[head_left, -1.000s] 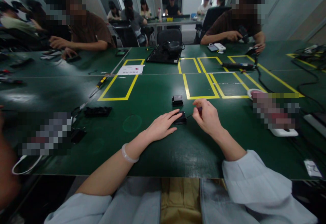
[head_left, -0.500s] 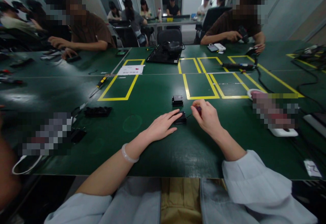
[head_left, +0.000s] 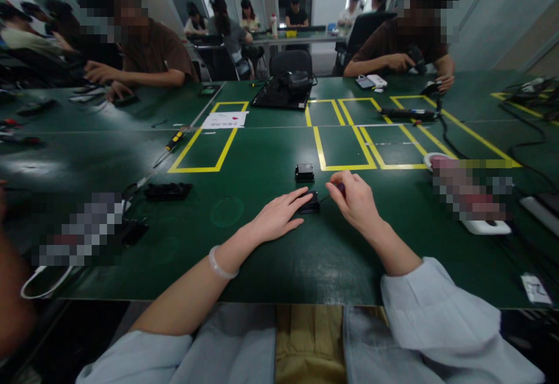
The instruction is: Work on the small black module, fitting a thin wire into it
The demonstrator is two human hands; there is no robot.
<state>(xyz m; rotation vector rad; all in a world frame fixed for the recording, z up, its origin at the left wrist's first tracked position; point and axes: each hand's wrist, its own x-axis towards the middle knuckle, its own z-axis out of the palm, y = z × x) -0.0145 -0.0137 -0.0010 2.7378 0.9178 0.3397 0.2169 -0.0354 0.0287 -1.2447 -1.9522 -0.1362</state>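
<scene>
My left hand (head_left: 279, 215) lies with its fingers stretched and apart over a small black block-shaped part (head_left: 311, 205). Its fingertips press on the top, while the thumb rests near the close side. My right hand (head_left: 356, 198) is closed round a screwdriver (head_left: 342, 187) with a dark reddish-purple handle. The thin shaft points left and its end is at the right side of the part; whether it touches is too small to tell. Just beyond, a second black block-shaped part (head_left: 304, 173) stands on the green table (head_left: 271, 273).
To the left lie a black strip-like part (head_left: 168, 191) and a yellow-black screwdriver (head_left: 174, 139). A white-edged device (head_left: 484, 227), partly blurred out, is at right. Beyond are yellow tape outlines (head_left: 194, 170), a paper sheet (head_left: 225, 120) and a black panel (head_left: 275, 102). Two co-workers sit across.
Both hands stay in almost the same place on the part and the screwdriver. My right fingers have shifted very slightly around the handle.
</scene>
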